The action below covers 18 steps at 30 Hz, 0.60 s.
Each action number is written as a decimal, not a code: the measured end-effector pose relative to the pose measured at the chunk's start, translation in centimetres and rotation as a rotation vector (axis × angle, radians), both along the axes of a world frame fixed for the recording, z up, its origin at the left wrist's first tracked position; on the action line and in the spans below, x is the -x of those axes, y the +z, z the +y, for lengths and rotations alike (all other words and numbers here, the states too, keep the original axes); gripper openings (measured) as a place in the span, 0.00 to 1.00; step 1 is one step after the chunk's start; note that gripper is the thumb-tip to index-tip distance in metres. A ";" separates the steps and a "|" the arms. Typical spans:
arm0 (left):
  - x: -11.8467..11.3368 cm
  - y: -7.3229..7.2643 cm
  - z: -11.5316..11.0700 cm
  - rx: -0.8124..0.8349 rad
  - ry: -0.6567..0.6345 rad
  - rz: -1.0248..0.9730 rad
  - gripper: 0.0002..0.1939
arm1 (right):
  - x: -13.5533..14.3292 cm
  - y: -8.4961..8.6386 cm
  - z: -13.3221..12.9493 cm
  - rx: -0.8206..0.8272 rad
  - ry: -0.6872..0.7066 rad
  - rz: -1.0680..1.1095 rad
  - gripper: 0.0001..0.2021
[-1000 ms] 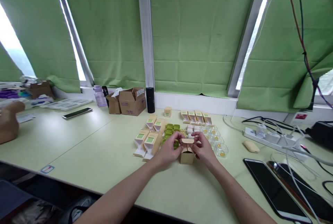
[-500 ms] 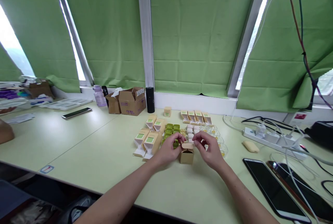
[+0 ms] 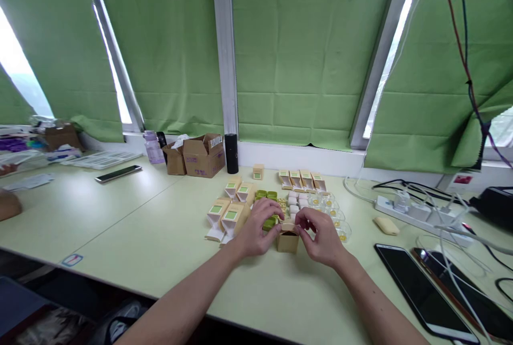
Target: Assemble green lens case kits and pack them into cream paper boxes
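A small tan cardboard box (image 3: 287, 242) stands upright on the table before me, its top flap raised and the opening dark. My left hand (image 3: 259, 228) curls at the box's left side, thumb and index finger closed on the flap's left edge. From the other side, my right hand (image 3: 320, 235) pinches the flap's right edge. Just behind sit green square cups (image 3: 267, 194), partly covered by my left hand, with white and pale pink rounded pieces (image 3: 293, 209) and clear cups with yellow centres (image 3: 329, 202). Open tan boxes with green labels (image 3: 231, 216) lie left of my left hand.
More tan boxes (image 3: 301, 179) line up at the back, near one closed box (image 3: 258, 172). Phones (image 3: 420, 286), a power strip (image 3: 420, 217) and cables lie right. Cardboard cartons (image 3: 203, 157) and a black cylinder (image 3: 231, 154) stand back left. Another person's arm (image 3: 8, 205) shows far left.
The box's top flap has tilted slightly. My left hand has turned a little over the green cups, and my right fingers have come down closer to the flap's edge.
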<state>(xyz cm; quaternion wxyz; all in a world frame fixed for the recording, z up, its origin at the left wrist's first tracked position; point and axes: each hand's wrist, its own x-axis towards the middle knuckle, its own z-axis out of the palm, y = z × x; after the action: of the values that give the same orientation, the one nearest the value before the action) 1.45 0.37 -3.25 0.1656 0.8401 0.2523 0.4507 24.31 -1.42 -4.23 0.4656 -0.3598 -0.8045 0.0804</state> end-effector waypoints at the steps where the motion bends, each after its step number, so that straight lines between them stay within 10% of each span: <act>1: 0.0 0.0 0.0 -0.022 0.002 0.005 0.06 | 0.0 0.0 0.0 -0.008 0.003 -0.005 0.06; 18: 0.0 -0.3 0.1 -0.131 -0.013 0.077 0.02 | 0.0 -0.1 -0.1 -0.016 0.026 -0.086 0.07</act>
<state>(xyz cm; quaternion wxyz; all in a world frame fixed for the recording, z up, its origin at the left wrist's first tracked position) 1.46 0.46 -3.60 0.1032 0.8676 0.2229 0.4324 24.28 -1.50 -4.37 0.4324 -0.3488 -0.8289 0.0647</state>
